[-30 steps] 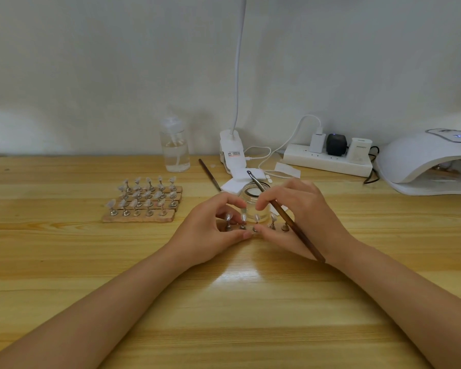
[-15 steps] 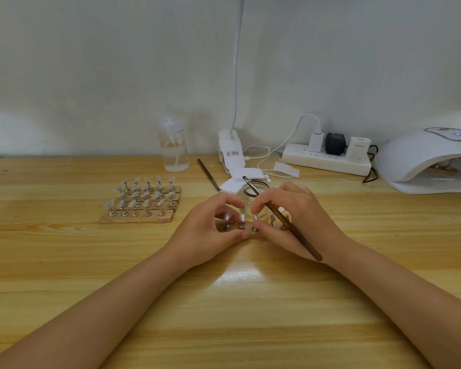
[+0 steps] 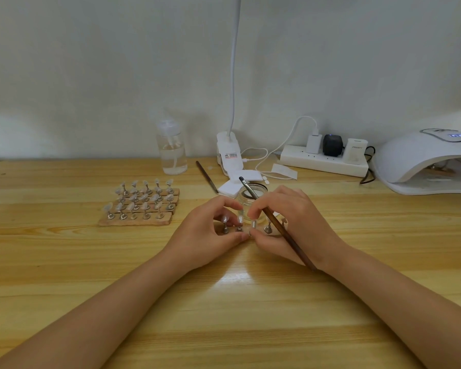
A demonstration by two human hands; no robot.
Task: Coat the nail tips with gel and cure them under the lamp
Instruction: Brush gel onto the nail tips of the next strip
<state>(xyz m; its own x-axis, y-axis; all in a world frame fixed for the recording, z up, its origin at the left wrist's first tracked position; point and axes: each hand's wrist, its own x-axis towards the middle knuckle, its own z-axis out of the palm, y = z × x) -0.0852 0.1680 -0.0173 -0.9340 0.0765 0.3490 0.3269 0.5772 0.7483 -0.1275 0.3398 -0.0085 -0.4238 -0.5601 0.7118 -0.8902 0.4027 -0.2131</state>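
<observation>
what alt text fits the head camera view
Two hands meet over a row of nail tips on stands on a wooden table; the right hand holds a brush. A curing lamp sits far right.

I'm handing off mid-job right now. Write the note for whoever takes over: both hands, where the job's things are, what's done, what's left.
Left hand: its fingers hold the near strip of nail tips.
Right hand: grips the brush, bristle end up over the glass jar, and also touches the strip.
Curing lamp: far right, display lit; something lies inside, too unclear to name.
Stacked strips of tips: on the table to the left.
Done: cannot tell which tips are coated.
Left: coat the held strip and cure it under the lamp, probably then the stack.
</observation>
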